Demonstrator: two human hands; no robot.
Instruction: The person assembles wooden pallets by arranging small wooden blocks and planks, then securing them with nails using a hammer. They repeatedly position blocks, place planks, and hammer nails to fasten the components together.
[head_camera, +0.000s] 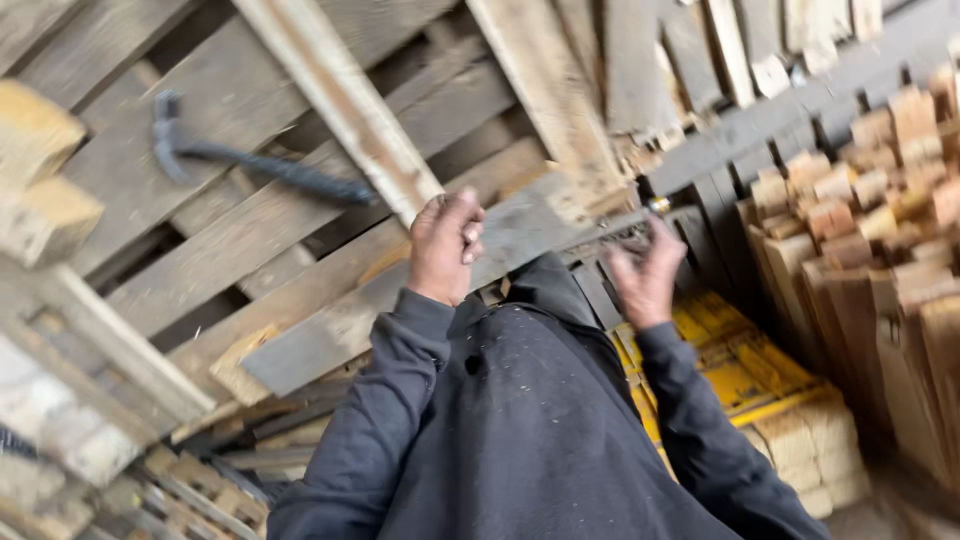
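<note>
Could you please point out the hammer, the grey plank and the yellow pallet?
hammer (262, 166): head view, middle of its dark handle.
grey plank (330, 335): head view, its flat face.
yellow pallet (740, 375): head view, a top slat.

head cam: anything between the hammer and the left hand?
In the head view, one pale slanted wooden slat crosses between the hammer and the left hand. Otherwise only grey pallet boards, on which the hammer lies.

both arms raised, dark sleeves; left hand (445, 247) fingers curled; right hand (645, 275) blurred, fingers spread.
</note>
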